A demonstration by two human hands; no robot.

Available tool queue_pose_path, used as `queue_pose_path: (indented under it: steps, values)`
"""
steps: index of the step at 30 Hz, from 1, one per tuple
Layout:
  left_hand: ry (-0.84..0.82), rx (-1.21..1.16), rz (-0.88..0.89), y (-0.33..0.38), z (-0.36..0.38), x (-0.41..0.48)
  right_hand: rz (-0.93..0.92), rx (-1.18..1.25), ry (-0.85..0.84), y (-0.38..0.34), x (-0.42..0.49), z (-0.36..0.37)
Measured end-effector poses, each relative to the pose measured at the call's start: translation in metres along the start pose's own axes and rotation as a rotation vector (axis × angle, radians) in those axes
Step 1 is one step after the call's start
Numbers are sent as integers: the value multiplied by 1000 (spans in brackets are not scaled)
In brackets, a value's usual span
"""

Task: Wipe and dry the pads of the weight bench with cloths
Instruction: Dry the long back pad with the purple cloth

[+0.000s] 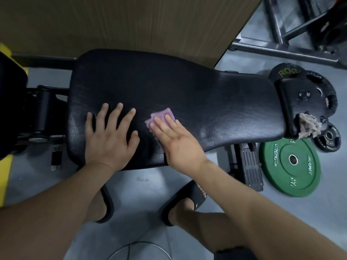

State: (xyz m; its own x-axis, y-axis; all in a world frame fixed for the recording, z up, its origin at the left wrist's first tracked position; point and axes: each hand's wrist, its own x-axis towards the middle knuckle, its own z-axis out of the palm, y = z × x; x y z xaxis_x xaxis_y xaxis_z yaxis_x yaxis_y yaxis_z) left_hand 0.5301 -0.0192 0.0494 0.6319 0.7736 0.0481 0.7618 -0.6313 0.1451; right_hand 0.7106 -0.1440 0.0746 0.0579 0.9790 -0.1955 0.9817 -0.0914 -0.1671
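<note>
1. The right hand [174,139] presses a purple cloth [159,117] flat on the long black back pad [187,98], fingers straight, spreading pressure for wiping.
2. The left hand [110,134] lies splayed and empty on the same pad, probably steadying the bench.
3. A crumpled beige cloth [308,126] sits on the smaller seat pad [289,107], likely kept for drying.

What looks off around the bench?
A crumpled tan cloth hangs half off the small pad's near corner and could slip to the floor. Plates lie loose on the floor at that end. No spill or damage shows.
</note>
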Motion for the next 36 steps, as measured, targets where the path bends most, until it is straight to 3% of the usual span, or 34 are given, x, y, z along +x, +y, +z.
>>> queue_pose_path:
  steps: [3, 7, 9, 14, 17, 20, 22, 24, 26, 29, 34, 36]
  values:
    - [0, 10, 3, 0, 0, 0, -33, -50, -54, 38, -4, -11]
    - [-9, 6, -1, 0, -1, 1, 310, -44, -4, 78, 35, -25]
    - [-3, -9, 0, -1, -1, 0, 330, -2, 53, 61, 49, -21]
    - [6, 4, 9, -4, 1, 1, -106, 12, 36, -5, 6, 6]
    - [13, -2, 14, -4, 0, 0, -183, -20, -18, 21, -13, -1]
    - [11, -15, 9, -4, -1, 1, 92, -39, 20, 59, 4, -10]
    - [7, -24, 11, -4, 0, 0, 277, 35, 74, 47, 14, -13]
    - [7, -44, 10, -4, 0, 0, 267, 53, 102, 13, 8, -1]
    - [11, -59, 4, -4, 0, 0, 145, 32, 65, -19, -15, 14]
    - [4, -68, 2, -4, -2, -1, 76, 36, 9, -11, -46, 10]
    - [5, -101, -11, -2, -5, 0, 564, 30, -9, 70, -84, -12]
    - [-3, -94, 0, -3, -6, 0, 668, 48, 8, 74, -87, -15]
